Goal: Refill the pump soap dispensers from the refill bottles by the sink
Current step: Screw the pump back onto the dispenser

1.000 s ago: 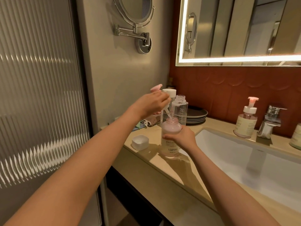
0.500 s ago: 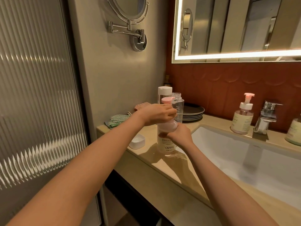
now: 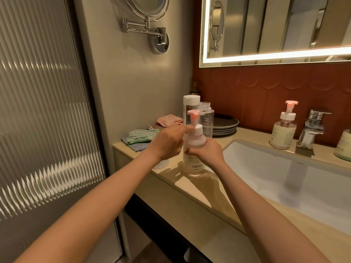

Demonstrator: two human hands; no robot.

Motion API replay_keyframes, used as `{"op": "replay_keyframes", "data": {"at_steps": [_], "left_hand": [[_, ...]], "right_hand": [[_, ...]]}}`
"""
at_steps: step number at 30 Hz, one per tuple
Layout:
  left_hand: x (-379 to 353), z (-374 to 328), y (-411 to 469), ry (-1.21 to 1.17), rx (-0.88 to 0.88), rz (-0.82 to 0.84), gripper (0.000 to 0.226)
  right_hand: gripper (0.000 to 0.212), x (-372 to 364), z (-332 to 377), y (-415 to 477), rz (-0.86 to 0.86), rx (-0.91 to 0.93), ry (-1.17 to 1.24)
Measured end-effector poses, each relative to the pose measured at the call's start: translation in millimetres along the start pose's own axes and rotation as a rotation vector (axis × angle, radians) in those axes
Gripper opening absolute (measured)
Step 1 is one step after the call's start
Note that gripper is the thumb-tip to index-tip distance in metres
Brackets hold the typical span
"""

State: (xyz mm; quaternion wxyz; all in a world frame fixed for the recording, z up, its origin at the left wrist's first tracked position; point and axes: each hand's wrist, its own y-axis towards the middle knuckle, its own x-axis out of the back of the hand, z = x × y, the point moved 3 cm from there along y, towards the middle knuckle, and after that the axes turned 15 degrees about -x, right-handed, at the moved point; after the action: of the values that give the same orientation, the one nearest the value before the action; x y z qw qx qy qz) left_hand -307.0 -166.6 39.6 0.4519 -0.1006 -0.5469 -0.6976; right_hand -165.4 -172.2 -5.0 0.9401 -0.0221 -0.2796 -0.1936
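Note:
A pink pump dispenser [image 3: 194, 164] labelled YAPING stands on the beige counter [image 3: 190, 188] left of the sink. Its pink pump head [image 3: 193, 115] sits on top of the white collar. My right hand [image 3: 208, 151] wraps the bottle's body from the right. My left hand [image 3: 168, 142] reaches in from the left with fingertips touching the white collar. Right behind stand two clear refill bottles: one with a white cap [image 3: 190, 109], one uncapped [image 3: 208, 121]. A second pump dispenser [image 3: 284, 130] stands beside the faucet.
The white sink basin [image 3: 284, 179] lies to the right, with a chrome faucet [image 3: 312, 128] behind it. Stacked dark plates [image 3: 226, 126] and folded cloths [image 3: 142, 136] sit at the back left. A small white cap [image 3: 162, 164] lies under my left wrist. Another bottle [image 3: 344, 145] is at the right edge.
One second ago my left hand held the pump above the open bottle. It lowered the pump into the neck, and now the pump head stands seated with my fingers at the collar.

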Motion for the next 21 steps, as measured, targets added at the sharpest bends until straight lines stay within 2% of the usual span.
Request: {"op": "replay_keyframes", "data": {"at_steps": [4,5,7,10,14,18,21], "left_hand": [[-4.2,-9.9,11.5,-0.279,0.62,-0.269,0.027],[-6.5,-10.9,15.0,-0.346,0.742,-0.319,0.025],[-10.2,-10.6,21.0,-0.472,0.914,-0.405,0.035],[-16.9,-5.3,26.4,-0.507,1.01,-0.424,0.051],[-23.0,4.3,30.6,-0.549,1.017,-0.367,0.053],[-19.4,12.9,30.3,-0.748,1.014,-0.217,0.057],[-16.8,14.4,33.1,-0.78,1.029,-0.222,0.061]], "right_hand": [[0.055,-0.7,1.7,-0.4,-0.021,0.003,0.003],[0.054,-1.1,2.1,-0.3,-0.021,0.002,-0.004],[0.051,-1.6,2.5,0.2,-0.019,-0.003,-0.02],[0.05,-0.6,2.7,1.1,-0.023,-0.011,-0.055],[0.05,1.8,3.4,1.1,-0.021,-0.002,-0.085],[0.047,4.8,2.6,2.5,-0.001,0.0,-0.088],[0.045,4.8,2.8,2.9,0.011,-0.007,-0.087]]}}
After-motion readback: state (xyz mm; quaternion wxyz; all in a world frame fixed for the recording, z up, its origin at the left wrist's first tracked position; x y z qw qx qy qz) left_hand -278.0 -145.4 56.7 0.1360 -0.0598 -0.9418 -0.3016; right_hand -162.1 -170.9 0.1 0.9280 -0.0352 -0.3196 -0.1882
